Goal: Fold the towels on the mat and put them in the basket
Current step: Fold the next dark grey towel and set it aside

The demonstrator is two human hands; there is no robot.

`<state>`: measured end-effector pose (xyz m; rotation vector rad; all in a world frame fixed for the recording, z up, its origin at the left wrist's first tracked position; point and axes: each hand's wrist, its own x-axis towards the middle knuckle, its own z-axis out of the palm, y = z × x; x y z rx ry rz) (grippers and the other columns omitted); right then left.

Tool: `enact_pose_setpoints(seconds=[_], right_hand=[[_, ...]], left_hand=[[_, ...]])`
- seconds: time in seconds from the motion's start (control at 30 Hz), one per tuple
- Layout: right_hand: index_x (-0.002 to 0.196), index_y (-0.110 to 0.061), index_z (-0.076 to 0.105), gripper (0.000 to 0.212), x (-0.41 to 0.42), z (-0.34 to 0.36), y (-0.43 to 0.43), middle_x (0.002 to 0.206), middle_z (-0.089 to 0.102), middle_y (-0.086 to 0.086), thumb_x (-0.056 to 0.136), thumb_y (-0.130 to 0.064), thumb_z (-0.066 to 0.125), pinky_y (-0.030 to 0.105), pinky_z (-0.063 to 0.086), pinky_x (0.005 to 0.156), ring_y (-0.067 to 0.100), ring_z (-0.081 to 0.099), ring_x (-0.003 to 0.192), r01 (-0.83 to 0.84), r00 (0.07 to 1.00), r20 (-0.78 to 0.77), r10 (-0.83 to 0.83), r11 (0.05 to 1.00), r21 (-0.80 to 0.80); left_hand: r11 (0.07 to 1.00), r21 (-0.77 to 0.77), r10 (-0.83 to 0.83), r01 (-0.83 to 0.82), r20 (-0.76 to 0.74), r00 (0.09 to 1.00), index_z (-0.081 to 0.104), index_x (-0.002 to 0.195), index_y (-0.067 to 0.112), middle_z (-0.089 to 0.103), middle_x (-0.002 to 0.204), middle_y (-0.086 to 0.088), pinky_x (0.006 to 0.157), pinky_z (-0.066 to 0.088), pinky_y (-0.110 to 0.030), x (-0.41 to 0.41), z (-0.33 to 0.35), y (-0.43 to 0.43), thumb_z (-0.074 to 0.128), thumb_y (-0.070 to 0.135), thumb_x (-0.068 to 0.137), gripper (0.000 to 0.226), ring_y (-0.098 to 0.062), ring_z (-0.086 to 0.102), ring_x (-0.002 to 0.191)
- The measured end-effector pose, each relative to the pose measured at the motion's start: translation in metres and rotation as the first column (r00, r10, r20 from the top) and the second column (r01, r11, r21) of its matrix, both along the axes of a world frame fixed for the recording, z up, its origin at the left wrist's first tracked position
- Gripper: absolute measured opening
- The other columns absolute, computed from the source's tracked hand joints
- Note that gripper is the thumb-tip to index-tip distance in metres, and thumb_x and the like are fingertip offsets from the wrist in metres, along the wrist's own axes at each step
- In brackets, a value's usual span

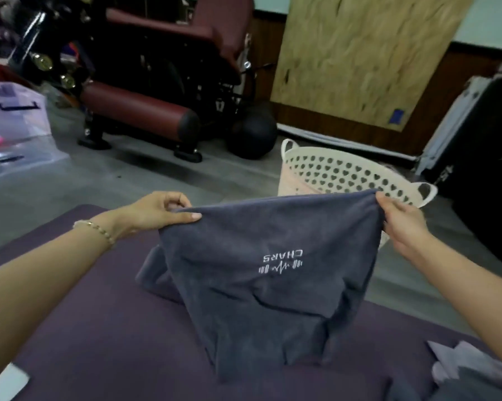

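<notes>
Two hands hold one towel up. Our left hand (162,211) pinches one top corner and our right hand (400,224) grips the other top corner, so the dark blue towel (267,290) hangs wide open over the middle of the mat (93,328). Its bottom part sags onto the mat in a soft heap.

We think this towel is at an early step: spread out but not folded yet. After folding, it has to go in the basket (345,169), which stands on the floor just past the far edge of the mat. We cannot see the bottom of the basket, so we cannot tell if any towels are in there.

One mat. One basket. One towel in our hands. At the near right corner of the mat lies a rumpled pile of more cloth (472,371); we cannot tell how many towels it holds, so more work is left.
</notes>
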<state>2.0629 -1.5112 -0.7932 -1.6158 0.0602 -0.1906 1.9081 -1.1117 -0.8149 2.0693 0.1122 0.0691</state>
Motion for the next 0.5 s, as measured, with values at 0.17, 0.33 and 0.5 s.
enact_pose_setpoints(seconds=[0.17, 0.33, 0.5], right_hand=[[0.082, -0.022, 0.067, 0.011, -0.011, 0.048, -0.079, 0.105, 0.067, 0.005, 0.090, -0.028, 0.063, 0.041, 0.046, 0.101, 0.023, 0.061, 0.107, 0.101, 0.991, 0.081, -0.102, 0.995, 0.025], [0.076, -0.021, 0.067, 0.016, -0.022, 0.073, -0.122, 0.082, 0.069, -0.005, 0.091, -0.026, 0.063, 0.038, 0.048, 0.093, 0.019, 0.060, 0.093, 0.152, 0.977, 0.128, -0.168, 0.981, 0.121], [0.076, -0.020, 0.065, 0.017, -0.038, 0.073, -0.137, 0.076, 0.066, -0.003, 0.093, -0.020, 0.060, 0.025, 0.047, 0.075, 0.012, 0.056, 0.081, 0.174, 0.958, 0.191, -0.216, 0.961, 0.213]], left_hand=[[0.963, 0.192, -0.174, 0.191, -0.101, 0.980, 0.075, 0.088, 0.021, 0.074, 0.083, 0.008, 0.066, 0.050, -0.016, 0.034, 0.077, -0.059, 0.072, 0.055, 0.069, 0.039, -0.004, 0.068, 0.078], [0.980, 0.039, -0.194, 0.194, -0.025, 0.981, 0.076, 0.084, 0.016, 0.074, 0.089, 0.000, 0.077, 0.052, -0.023, 0.049, 0.114, -0.095, 0.075, 0.062, 0.058, 0.052, -0.010, 0.068, 0.083], [0.869, -0.490, -0.012, 0.063, 0.107, 0.994, 0.070, 0.101, 0.018, 0.067, 0.114, -0.009, 0.080, 0.055, -0.030, 0.056, 0.113, -0.125, 0.067, 0.044, 0.077, 0.035, -0.012, 0.069, 0.083]])
